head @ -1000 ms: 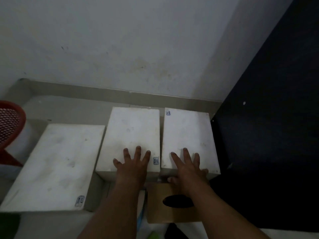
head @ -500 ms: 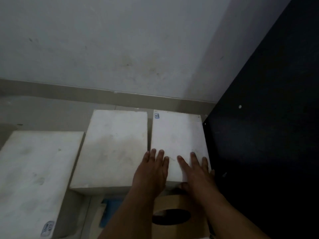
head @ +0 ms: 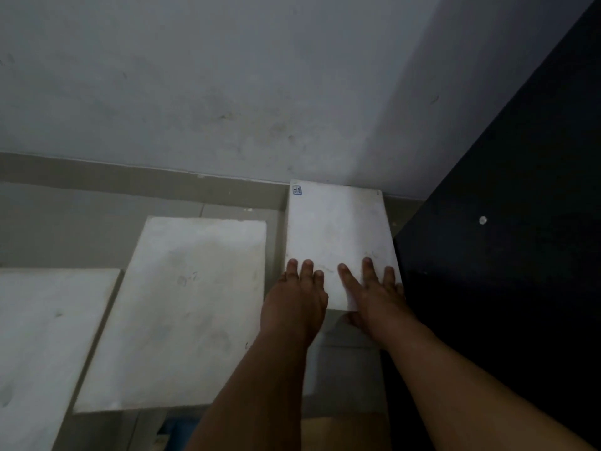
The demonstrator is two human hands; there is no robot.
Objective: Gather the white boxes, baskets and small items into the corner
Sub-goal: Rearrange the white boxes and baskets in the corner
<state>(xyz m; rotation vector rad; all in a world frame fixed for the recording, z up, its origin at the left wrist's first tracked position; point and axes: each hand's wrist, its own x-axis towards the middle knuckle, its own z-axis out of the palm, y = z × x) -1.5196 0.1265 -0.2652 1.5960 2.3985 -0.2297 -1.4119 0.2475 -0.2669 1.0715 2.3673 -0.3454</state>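
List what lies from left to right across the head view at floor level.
Left box → middle box → right box → dark panel. The left hand and right hand rest on the right box, so they are left out.

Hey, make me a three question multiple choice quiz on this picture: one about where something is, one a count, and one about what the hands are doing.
1. Where is the right box?
A) between the other boxes
B) in the corner, by the wall and dark panel
C) stacked on another box

2. How many white boxes show?
A) one
B) two
C) three

3. How do the left hand and right hand lie?
A) flat on the right box
B) as fists
C) lifted off it

Answers: B, it sits at the wall beside the panel; C, left box, middle box and right box; A, straight fingers rest on its top.
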